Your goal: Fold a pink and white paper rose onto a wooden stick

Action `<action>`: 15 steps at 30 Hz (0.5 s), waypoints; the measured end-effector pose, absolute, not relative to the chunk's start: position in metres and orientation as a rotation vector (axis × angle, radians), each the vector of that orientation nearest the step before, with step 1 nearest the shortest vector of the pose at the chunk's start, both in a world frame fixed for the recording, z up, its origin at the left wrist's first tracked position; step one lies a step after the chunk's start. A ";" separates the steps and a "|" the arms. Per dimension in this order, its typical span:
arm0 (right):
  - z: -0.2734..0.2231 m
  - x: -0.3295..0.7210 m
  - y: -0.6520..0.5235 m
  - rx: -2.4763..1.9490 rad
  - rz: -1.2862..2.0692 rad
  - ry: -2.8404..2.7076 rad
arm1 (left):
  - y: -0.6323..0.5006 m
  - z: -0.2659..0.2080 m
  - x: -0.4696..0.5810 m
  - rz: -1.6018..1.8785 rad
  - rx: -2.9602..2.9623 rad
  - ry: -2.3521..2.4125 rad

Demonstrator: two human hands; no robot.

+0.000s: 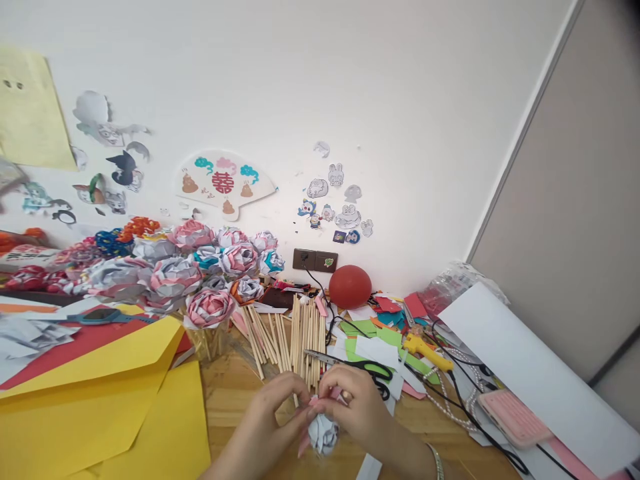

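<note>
Low in the middle of the head view is a small white paper flower (323, 435) with pink paper (303, 443) at its top and left side. My left hand (278, 415) pinches it from the left, thumb and fingertips meeting at the pink edge. From the other side my right hand (359, 408), a ring on one finger, closes its fingertips on the same spot. What lies right between the fingertips is partly hidden. Just beyond the hands are black-handled scissors (373, 367) and a row of wooden sticks (301, 333).
Finished paper roses (210, 307) crowd the left back. Yellow paper sheets (95, 400) cover the left side. On the right lie a yellow glue gun (427, 351), its cable, coloured scraps (370, 347), a pink case-like object (515, 417) and a white sheet (540, 373). A red balloon (350, 285) rests against the wall.
</note>
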State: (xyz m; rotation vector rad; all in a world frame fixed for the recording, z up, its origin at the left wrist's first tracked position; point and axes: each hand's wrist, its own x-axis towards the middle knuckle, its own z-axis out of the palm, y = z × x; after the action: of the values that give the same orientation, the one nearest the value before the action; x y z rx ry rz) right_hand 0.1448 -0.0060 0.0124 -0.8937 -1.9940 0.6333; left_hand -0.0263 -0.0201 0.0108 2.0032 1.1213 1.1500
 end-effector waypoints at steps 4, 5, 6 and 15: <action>0.002 0.139 -0.002 -1.083 0.987 -1.835 | -0.009 0.001 -0.028 0.908 1.716 0.990; -0.002 0.139 -0.001 -1.110 1.056 -1.796 | -0.006 -0.005 -0.027 0.860 1.618 0.925; -0.006 0.138 0.001 -1.135 1.116 -1.764 | -0.003 -0.010 -0.027 0.837 1.593 0.916; -0.009 0.152 0.012 -1.053 1.489 -1.873 | -0.003 -0.026 -0.021 0.756 1.571 1.010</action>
State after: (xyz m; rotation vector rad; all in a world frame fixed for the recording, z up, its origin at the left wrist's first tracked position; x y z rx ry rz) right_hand 0.1525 0.0121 -0.0094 -1.0527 -1.8726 1.4890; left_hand -0.0206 -0.0028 -0.0257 1.5707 1.0103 0.7560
